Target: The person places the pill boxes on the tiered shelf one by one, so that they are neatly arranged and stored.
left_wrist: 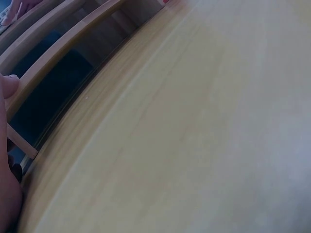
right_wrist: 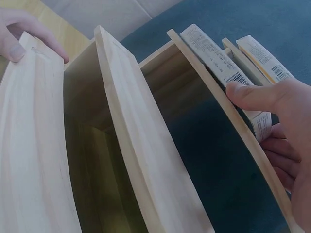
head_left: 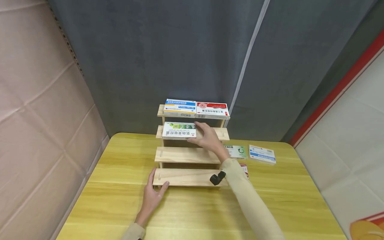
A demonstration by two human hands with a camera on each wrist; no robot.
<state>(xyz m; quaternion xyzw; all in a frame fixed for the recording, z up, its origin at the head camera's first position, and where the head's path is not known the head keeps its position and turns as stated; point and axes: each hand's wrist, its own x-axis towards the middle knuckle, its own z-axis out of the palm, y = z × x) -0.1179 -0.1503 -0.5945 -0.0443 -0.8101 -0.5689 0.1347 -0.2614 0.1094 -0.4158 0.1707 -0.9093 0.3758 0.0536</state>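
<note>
A stepped wooden display rack point(head_left: 186, 177) with several shelves stands on the table. On its second shelf from the top lies a white and green medicine box point(head_left: 179, 133). My right hand point(head_left: 209, 139) holds this box at its right end, the thumb on the front side and the fingers behind, as the right wrist view also shows. At the lowest shelf, my left hand point(head_left: 151, 197) grips the left end, with the thumb at the front edge. Side by side on the top shelf lie a blue and white medicine box point(head_left: 180, 108) and a red and white one point(head_left: 212, 110).
Right of the rack on the table point(head_left: 120, 196) lie a green and white box point(head_left: 238, 152) and a blue and white box point(head_left: 262, 154). A red box point(head_left: 245, 170) is mostly hidden by my right sleeve. A dark grey curtain point(head_left: 156, 50) hangs behind the rack.
</note>
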